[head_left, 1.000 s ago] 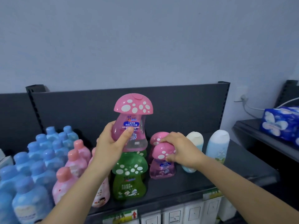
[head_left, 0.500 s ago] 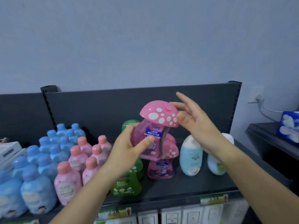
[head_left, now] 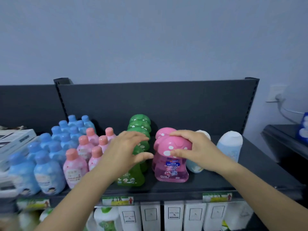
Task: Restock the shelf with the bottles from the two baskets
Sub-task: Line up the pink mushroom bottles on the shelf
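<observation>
A pink mushroom-capped bottle (head_left: 171, 165) stands upright at the front of a row of pink ones on the dark shelf (head_left: 216, 184). My right hand (head_left: 198, 150) grips its spotted cap from the right side, thumb in front and fingers over the top. My left hand (head_left: 128, 150) is spread with curved fingers in front of the green mushroom bottles (head_left: 133, 174) just left of it and holds nothing. More green caps (head_left: 140, 120) line up behind. No baskets are in view.
Blue bottles (head_left: 46, 164) and pink round-capped bottles (head_left: 75, 165) crowd the shelf's left part. White-and-blue bottles (head_left: 231, 147) stand to the right. Boxes (head_left: 15, 139) lie far left. White cartons (head_left: 173, 215) fill the lower shelf. Another shelf unit (head_left: 283, 140) stands right.
The pink bottle, held up in my left hand, came down onto the shelf front. My right hand took its cap, and my left hand let go and shifted left.
</observation>
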{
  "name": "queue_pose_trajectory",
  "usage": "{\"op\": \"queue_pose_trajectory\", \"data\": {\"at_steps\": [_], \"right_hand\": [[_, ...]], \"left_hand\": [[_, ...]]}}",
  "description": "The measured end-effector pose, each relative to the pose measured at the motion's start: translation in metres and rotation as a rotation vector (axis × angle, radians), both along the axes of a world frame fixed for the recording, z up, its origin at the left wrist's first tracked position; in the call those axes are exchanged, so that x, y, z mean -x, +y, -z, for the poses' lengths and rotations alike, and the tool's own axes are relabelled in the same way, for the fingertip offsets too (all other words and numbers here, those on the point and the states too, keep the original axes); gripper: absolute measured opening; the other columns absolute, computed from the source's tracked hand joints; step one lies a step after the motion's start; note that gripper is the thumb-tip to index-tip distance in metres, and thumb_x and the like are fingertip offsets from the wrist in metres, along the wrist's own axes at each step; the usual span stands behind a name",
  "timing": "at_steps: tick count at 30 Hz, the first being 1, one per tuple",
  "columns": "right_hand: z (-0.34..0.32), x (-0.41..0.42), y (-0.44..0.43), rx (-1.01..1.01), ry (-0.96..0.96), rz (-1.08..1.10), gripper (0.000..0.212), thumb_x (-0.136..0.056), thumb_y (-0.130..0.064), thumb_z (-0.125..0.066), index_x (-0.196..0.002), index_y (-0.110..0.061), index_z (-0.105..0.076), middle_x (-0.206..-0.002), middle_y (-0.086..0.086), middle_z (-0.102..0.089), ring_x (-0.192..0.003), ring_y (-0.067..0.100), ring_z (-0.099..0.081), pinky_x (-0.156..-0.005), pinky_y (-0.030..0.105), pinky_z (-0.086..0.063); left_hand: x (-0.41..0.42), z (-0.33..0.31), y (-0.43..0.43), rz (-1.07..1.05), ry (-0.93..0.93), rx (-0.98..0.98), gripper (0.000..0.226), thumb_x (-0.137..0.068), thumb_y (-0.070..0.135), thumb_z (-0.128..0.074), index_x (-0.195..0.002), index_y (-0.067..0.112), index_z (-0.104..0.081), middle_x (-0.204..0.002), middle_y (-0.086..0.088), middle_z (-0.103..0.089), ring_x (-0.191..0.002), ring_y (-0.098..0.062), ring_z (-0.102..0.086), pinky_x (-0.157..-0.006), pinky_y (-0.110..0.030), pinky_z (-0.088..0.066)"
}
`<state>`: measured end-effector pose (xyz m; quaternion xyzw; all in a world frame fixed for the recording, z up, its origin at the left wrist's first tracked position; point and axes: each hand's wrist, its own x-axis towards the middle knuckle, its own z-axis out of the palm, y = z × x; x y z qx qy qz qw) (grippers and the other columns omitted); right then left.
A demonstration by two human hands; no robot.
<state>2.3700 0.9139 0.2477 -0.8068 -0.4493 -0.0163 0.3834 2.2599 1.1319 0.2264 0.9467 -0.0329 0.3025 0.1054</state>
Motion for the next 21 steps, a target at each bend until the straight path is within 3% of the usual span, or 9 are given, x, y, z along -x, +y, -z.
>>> {"op": "queue_pose_trajectory", "data": {"at_steps": [3,6,10,13,21], "right_hand": [[0.019,-0.005,0.008,0.07,-0.015,0.019,0.053,-0.075,-0.043,-0.074,-0.125,-0.035,-0.055,-0.124,-0.011,-0.055,-0.11,0.008,-0.054,-0.095,0.035,-0.048],[0.03,-0.005,0.012,0.106,-0.035,0.025,0.052,-0.078,-0.041,-0.071,-0.127,-0.035,-0.052,-0.118,-0.017,-0.047,-0.11,0.004,-0.047,-0.099,0.031,-0.045],[0.041,-0.006,0.014,0.134,-0.074,0.049,0.054,-0.079,-0.048,-0.067,-0.129,-0.036,-0.05,-0.113,-0.026,-0.04,-0.116,0.004,-0.037,-0.105,0.032,-0.036],[0.046,-0.008,0.016,0.127,-0.148,0.057,0.055,-0.08,-0.049,-0.066,-0.13,-0.033,-0.051,-0.119,-0.024,-0.041,-0.116,0.005,-0.034,-0.105,0.032,-0.034],[0.043,-0.01,0.016,0.142,-0.071,0.039,0.062,-0.076,-0.038,-0.074,-0.133,-0.03,-0.052,-0.113,-0.016,-0.036,-0.114,0.005,-0.034,-0.103,0.02,-0.03]], "left_hand": [[0.004,0.008,0.007,-0.075,0.013,-0.046,0.062,-0.072,0.067,-0.046,-0.108,0.023,-0.07,-0.108,0.007,-0.067,-0.096,-0.02,-0.062,-0.082,-0.033,-0.048],[0.005,0.016,0.012,-0.083,0.041,-0.038,0.056,-0.074,0.061,-0.047,-0.108,0.024,-0.069,-0.108,0.009,-0.065,-0.095,-0.019,-0.062,-0.077,-0.038,-0.053],[0.003,0.026,0.016,-0.084,0.01,-0.065,0.037,-0.072,0.041,-0.063,-0.104,0.023,-0.07,-0.1,0.007,-0.064,-0.087,-0.02,-0.062,-0.072,-0.039,-0.054],[0.001,0.029,0.017,-0.072,0.003,-0.046,0.035,-0.07,0.036,-0.067,-0.103,0.022,-0.071,-0.099,0.006,-0.063,-0.087,-0.021,-0.061,-0.073,-0.039,-0.053],[0.0,0.033,0.017,-0.081,-0.017,0.017,0.037,-0.068,0.025,-0.083,-0.104,0.021,-0.072,-0.098,0.003,-0.056,-0.088,-0.02,-0.058,-0.075,-0.034,-0.05]]}}
